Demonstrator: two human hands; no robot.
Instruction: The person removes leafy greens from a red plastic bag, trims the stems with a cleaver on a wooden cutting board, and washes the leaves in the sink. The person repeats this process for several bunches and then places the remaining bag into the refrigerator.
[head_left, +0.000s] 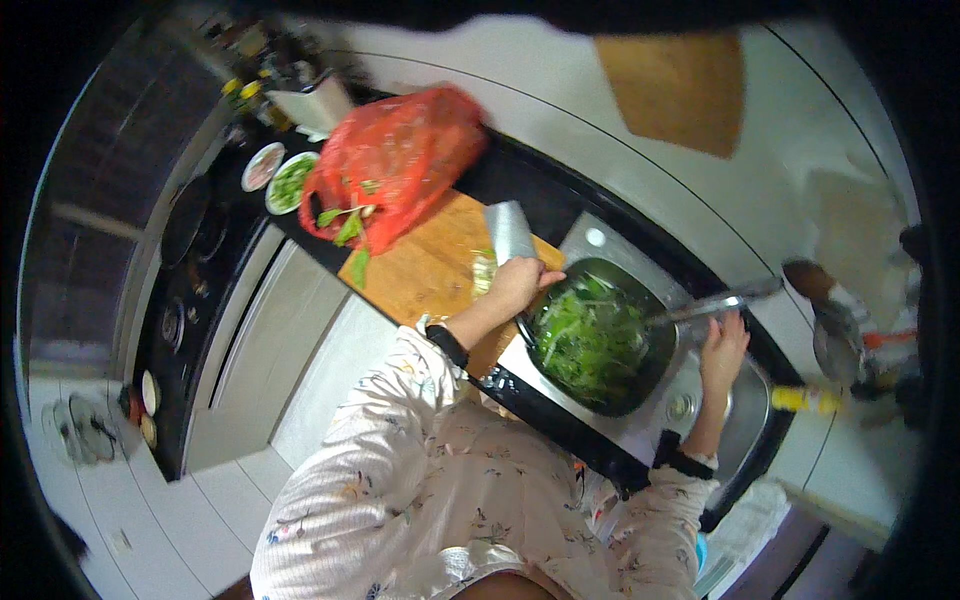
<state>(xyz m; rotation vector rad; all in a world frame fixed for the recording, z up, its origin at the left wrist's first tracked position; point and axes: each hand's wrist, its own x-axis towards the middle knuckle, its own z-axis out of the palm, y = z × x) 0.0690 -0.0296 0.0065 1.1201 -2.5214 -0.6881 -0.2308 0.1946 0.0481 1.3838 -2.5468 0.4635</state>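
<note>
A dark pot (664, 386) filled with leafy greens (592, 337) and water stands in the steel sink (754, 397). My left hand (517, 285) is at the pot's upper left rim, beside a wide metal blade (510, 229) lying over the wooden cutting board (420, 262); whether it grips anything is unclear. Fingers raised, my right hand (724, 349) reaches up to the metal faucet (705, 306), its fingertips at the underside. The faucet's spout points over the pot. Pale chopped pieces (482, 274) lie on the board beside my left wrist.
A red plastic bag (405, 157) with leafy stems (351, 225) covers the board's far left end. Beyond it stand a bowl of chopped greens (291, 184) and a small dish (262, 166). A black stove (172, 322) is at left, a yellow bottle (806, 400) at right.
</note>
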